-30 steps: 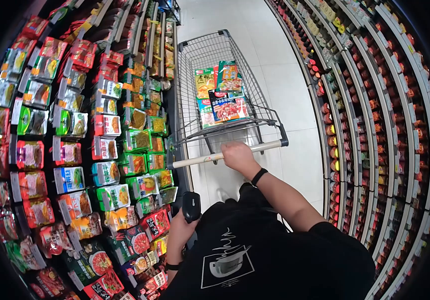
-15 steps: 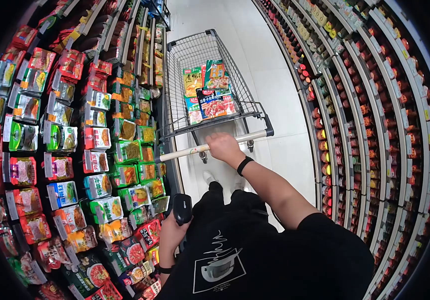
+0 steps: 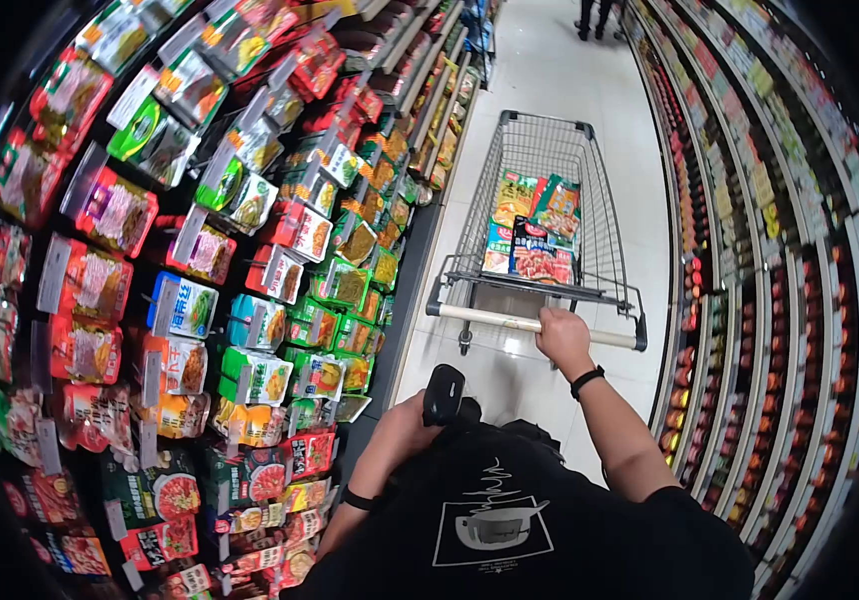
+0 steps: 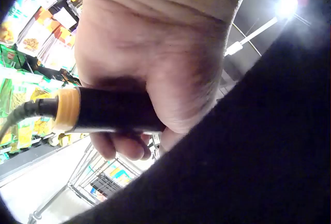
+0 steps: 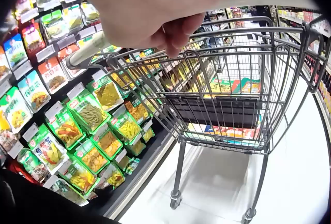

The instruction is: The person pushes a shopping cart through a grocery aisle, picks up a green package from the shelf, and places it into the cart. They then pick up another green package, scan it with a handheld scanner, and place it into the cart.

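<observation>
Packets (image 3: pixel 558 208) in a wire cart (image 3: pixel 600 225)

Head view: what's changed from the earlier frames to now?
The cart and hanging packets shifted right in frame, likely partly a head turn; another person's legs appeared at top. No grip taken or released: right hand still on handle, left hand still holding the black device.

White glossy tiled floor (image 3: pixel 540 82) as reference. Left of it: dark low shelf base (image 3: pixel 412 270) along the edge, then dense columns of hanging glossy plastic food packets (image 3: pixel 118 212), mostly red, green, orange, one blue-and-white packet (image 3: pixel 183 305) among them. Right of it: packed rows of small dark jars (image 3: pixel 687 385). Far end: bystander's black-trousered legs (image 3: pixel 595 14), on it. High above: bright white ceiling lamp (image 4: pixel 287 8).
</observation>
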`<control>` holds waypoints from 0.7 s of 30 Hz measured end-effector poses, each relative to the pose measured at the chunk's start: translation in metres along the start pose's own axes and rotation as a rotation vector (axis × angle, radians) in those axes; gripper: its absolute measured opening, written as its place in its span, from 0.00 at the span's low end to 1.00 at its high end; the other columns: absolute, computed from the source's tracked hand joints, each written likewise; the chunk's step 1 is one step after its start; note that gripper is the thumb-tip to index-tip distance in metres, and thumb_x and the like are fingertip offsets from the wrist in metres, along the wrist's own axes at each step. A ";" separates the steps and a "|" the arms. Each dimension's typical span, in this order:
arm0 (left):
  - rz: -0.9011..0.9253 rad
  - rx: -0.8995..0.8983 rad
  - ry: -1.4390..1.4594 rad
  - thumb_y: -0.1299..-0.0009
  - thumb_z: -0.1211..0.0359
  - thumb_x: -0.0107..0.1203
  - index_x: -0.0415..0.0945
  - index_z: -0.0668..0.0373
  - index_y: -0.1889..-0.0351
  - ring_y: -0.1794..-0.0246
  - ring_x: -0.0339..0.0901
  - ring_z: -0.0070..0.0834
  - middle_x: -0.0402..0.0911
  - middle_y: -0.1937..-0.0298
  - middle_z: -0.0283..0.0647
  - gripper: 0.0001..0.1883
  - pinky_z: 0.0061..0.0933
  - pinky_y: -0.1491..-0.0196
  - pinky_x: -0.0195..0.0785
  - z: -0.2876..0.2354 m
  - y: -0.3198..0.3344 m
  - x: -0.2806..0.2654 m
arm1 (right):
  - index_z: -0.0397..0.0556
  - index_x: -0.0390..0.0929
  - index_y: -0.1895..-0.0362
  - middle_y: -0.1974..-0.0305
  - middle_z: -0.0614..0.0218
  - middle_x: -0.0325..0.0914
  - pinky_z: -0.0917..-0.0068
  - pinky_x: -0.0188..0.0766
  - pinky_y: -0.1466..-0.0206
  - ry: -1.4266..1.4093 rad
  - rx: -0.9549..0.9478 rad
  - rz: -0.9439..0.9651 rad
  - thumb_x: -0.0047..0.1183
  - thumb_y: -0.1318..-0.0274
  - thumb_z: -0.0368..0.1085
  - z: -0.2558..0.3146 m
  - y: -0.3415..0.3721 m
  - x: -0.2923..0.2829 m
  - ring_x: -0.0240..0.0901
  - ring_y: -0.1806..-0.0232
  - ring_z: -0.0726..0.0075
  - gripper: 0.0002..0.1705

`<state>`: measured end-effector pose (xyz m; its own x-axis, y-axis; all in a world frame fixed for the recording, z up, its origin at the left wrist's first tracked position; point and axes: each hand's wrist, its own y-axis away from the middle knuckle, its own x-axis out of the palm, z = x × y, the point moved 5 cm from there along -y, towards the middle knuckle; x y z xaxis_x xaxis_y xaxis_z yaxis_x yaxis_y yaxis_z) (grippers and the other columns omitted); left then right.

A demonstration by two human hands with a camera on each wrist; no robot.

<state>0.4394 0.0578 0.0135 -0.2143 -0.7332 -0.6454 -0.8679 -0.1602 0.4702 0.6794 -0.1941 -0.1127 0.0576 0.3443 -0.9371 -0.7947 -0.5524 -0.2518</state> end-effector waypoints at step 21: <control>-0.182 0.065 0.279 0.29 0.62 0.65 0.77 0.62 0.45 0.52 0.87 0.61 0.89 0.56 0.60 0.19 0.56 0.49 0.79 0.077 -0.063 -0.099 | 0.54 0.82 0.64 0.66 0.60 0.87 0.52 0.82 0.59 0.156 0.098 0.188 0.64 0.42 0.41 -0.030 -0.092 0.023 0.86 0.62 0.48 0.07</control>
<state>0.4807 0.1915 0.0010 0.0699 -0.8506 -0.5211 -0.9094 -0.2690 0.3171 0.7719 -0.1584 -0.1187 -0.0102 0.1176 -0.9930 -0.8547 -0.5164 -0.0523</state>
